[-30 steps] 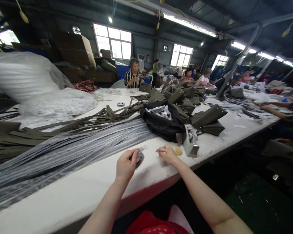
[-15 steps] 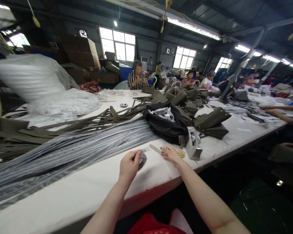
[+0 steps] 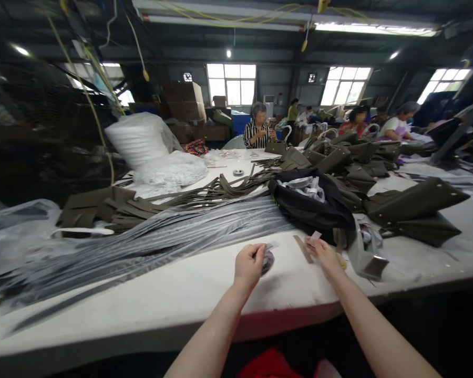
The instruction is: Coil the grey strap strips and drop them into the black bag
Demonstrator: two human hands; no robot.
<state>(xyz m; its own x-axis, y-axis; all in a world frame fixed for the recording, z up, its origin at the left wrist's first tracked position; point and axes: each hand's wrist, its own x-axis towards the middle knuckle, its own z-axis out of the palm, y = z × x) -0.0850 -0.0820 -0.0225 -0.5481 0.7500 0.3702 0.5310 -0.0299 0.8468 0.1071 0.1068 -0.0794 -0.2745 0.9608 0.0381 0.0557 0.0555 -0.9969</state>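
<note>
My left hand is closed in a pinch on a clear strip. Just beyond its fingers is a small round coil, which looks like a roll of clear tape; whether it is held or lies on the table is unclear. My right hand pinches a small clear piece between thumb and fingers. Beside those fingertips lies a narrow olive strip. A yellow handle shows partly behind my right wrist. To its right stands a grey tape dispenser.
Long plastic-wrapped strips and olive straps spread leftward over the white table. A black bag stands behind my hands. Olive handbags are heaped to the right. A person in stripes works across the table.
The view has swung left, so everything sits farther right. The small clear piece now stands up from my right fingertips, and the olive strip lies at a steeper angle beside them.
</note>
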